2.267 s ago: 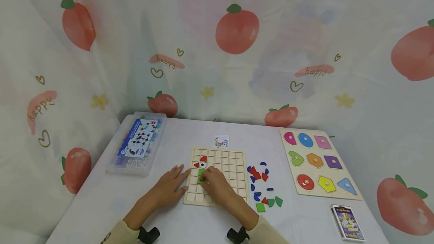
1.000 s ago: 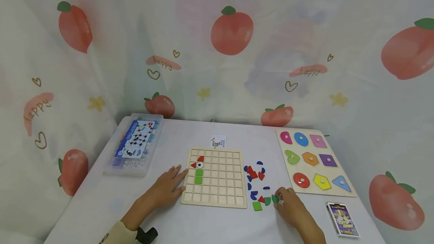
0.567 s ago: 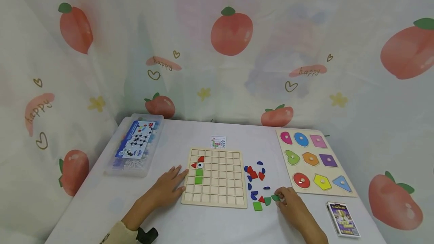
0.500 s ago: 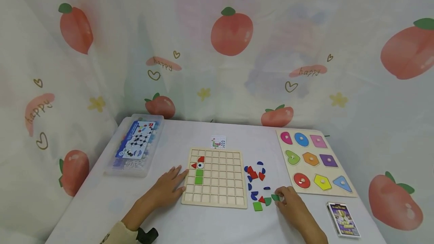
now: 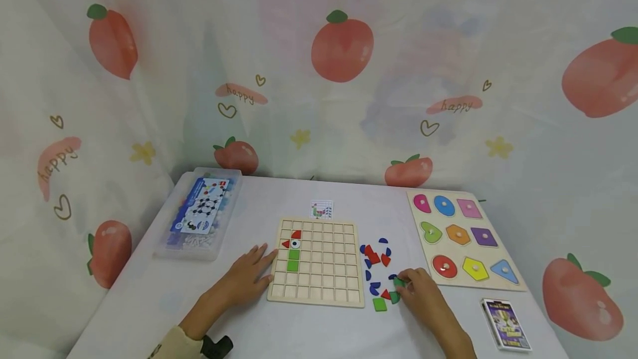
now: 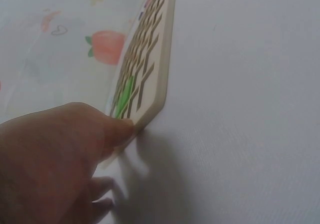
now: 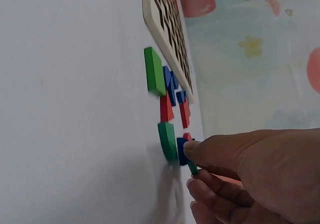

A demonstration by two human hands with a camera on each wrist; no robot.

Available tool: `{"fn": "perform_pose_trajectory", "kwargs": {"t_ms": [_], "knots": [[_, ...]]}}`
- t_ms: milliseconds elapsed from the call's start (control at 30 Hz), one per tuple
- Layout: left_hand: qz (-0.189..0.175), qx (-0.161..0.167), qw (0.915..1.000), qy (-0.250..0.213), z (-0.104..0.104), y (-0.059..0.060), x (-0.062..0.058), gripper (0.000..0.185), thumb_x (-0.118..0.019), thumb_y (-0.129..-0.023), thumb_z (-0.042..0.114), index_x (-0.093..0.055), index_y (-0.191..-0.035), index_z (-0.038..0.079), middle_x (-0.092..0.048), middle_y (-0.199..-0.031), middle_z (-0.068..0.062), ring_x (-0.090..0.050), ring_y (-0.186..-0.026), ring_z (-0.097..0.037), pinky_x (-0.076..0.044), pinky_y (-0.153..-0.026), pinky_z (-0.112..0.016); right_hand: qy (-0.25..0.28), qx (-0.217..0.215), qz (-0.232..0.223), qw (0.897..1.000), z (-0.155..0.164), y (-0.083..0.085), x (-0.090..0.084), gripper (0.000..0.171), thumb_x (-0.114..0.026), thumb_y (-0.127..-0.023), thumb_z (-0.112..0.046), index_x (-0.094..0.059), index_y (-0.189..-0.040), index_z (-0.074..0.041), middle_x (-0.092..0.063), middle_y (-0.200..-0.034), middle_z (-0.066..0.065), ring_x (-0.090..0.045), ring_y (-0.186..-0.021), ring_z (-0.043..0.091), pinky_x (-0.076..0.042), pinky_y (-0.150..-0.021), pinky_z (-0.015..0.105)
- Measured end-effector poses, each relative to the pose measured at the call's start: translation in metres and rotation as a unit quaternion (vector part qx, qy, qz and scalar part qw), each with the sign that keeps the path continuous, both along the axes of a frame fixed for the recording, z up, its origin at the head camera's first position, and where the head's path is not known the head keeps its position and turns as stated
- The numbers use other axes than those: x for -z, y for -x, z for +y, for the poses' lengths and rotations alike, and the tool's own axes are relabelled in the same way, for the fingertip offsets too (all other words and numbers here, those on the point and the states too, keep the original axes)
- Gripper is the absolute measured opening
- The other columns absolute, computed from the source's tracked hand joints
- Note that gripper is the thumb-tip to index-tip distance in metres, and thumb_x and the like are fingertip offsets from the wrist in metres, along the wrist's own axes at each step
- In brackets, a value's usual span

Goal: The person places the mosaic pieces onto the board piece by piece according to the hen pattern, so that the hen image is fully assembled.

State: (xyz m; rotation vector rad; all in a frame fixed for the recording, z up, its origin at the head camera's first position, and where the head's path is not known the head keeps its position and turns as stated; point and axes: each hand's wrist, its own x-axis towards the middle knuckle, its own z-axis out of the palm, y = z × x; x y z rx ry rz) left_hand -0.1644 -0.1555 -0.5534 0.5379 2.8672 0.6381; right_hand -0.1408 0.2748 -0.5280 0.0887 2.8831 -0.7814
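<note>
My right hand [image 5: 421, 295] pinches a dark green quarter-circle block [image 5: 398, 281] between thumb and fingertips. In the right wrist view the thumb partly hides this block [image 7: 193, 169]. Just below it lies a second green quarter-circle block [image 5: 395, 297], near a light green square block [image 5: 380, 304]. My left hand [image 5: 245, 276] lies with extended fingers along the left edge of the wooden grid board [image 5: 331, 287]. In the left wrist view the thumb touches the board's rim [image 6: 159, 91]. Set in the grid are two green squares [image 5: 293, 260], an eye tile [image 5: 296, 244] and two red pieces [image 5: 296, 235].
Loose blue and red blocks [image 5: 372, 258] lie right of the board. A small pattern card [image 5: 322, 209] is behind it. A knobbed shape puzzle [image 5: 451, 256] and a card box [image 5: 505, 324] are at the right, a clear plastic case [image 5: 199, 212] at the left.
My right hand left the grid board for the loose blocks and took hold of a green quarter-circle block, now shifted slightly left and away from me. The left hand stays at the board's edge.
</note>
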Motion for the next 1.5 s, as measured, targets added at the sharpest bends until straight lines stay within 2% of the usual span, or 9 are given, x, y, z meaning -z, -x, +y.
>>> {"fn": "perform_pose_trajectory", "kwargs": {"t_ms": [200,333,567,833,967,1167,1367,1500], "knots": [[-0.004,-0.008,1.0,-0.002,0.0,0.0,0.001,0.062,-0.061,-0.106,0.034,-0.043,-0.163,0.018,-0.033,-0.171,-0.015,-0.025,-0.16,-0.041,-0.026,-0.127,-0.062,0.034,-0.004,0.015,0.999,-0.036,0.009,-0.004,0.025,-0.077,-0.094,-0.01,-0.073,-0.117,-0.002,-0.062,-0.107,0.009,-0.062,-0.094,0.018,-0.064,-0.088,0.039],[-0.005,-0.011,0.9999,0.004,0.001,0.0,0.003,0.063,-0.06,-0.106,0.036,-0.041,-0.164,0.02,-0.031,-0.172,-0.014,-0.024,-0.16,-0.04,-0.025,-0.127,-0.061,0.049,-0.034,0.045,0.997,-0.07,0.013,-0.006,0.024,-0.078,-0.093,-0.01,-0.073,-0.116,-0.004,-0.063,-0.108,0.007,-0.061,-0.092,0.017,-0.062,-0.083,0.035],[-0.005,-0.011,0.9999,0.001,0.002,0.001,0.002,0.062,-0.06,-0.106,0.036,-0.042,-0.164,0.019,-0.031,-0.172,-0.014,-0.024,-0.16,-0.04,-0.025,-0.127,-0.061,0.067,-0.127,0.062,0.988,-0.136,0.016,-0.005,0.021,-0.077,-0.095,-0.013,-0.073,-0.115,-0.008,-0.061,-0.105,0.001,-0.056,-0.088,0.012,-0.057,-0.077,0.024],[-0.004,-0.007,1.0,0.005,0.002,0.002,0.003,0.063,-0.06,-0.106,0.039,-0.042,-0.163,0.02,-0.032,-0.172,-0.014,-0.026,-0.16,-0.04,-0.027,-0.126,-0.061,0.058,-0.224,0.091,0.969,-0.185,0.014,0.003,0.021,-0.077,-0.097,-0.014,-0.07,-0.116,-0.01,-0.061,-0.102,-0.003,-0.053,-0.091,0.008,-0.054,-0.08,0.025],[-0.001,-0.006,1.0,0.006,0.001,0.001,0.0,0.063,-0.061,-0.106,0.038,-0.044,-0.163,0.019,-0.034,-0.171,-0.015,-0.027,-0.159,-0.041,-0.029,-0.125,-0.062,0.035,-0.256,0.112,0.959,-0.197,0.012,0.003,0.018,-0.079,-0.096,-0.016,-0.072,-0.112,-0.012,-0.062,-0.103,-0.004,-0.053,-0.09,0.006,-0.055,-0.082,0.023],[0.005,-0.002,1.0,0.006,0.0,0.002,-0.001,0.062,-0.062,-0.106,0.037,-0.044,-0.162,0.017,-0.035,-0.17,-0.017,-0.029,-0.158,-0.043,-0.029,-0.125,-0.063,0.02,-0.274,0.135,0.952,-0.202,0.015,0.004,0.013,-0.081,-0.094,-0.016,-0.075,-0.105,-0.013,-0.061,-0.099,-0.004,-0.049,-0.084,0.005,-0.051,-0.075,0.019],[0.001,-0.002,1.0,0.003,0.0,0.001,0.0,0.063,-0.061,-0.106,0.037,-0.043,-0.163,0.017,-0.033,-0.171,-0.017,-0.027,-0.159,-0.043,-0.028,-0.126,-0.063,0.023,-0.278,0.138,0.95,-0.2,0.02,0.006,0.013,-0.081,-0.094,-0.021,-0.074,-0.104,-0.014,-0.061,-0.1,-0.005,-0.05,-0.086,0.005,-0.052,-0.079,0.021],[0.001,0.0,1.0,0.001,0.0,0.001,0.0,0.063,-0.062,-0.106,0.036,-0.043,-0.163,0.018,-0.033,-0.171,-0.016,-0.027,-0.159,-0.043,-0.028,-0.125,-0.063,0.029,-0.274,0.137,0.952,-0.199,0.022,0.008,0.013,-0.081,-0.095,-0.022,-0.074,-0.104,-0.015,-0.06,-0.1,-0.004,-0.049,-0.085,0.005,-0.05,-0.077,0.02]]}}
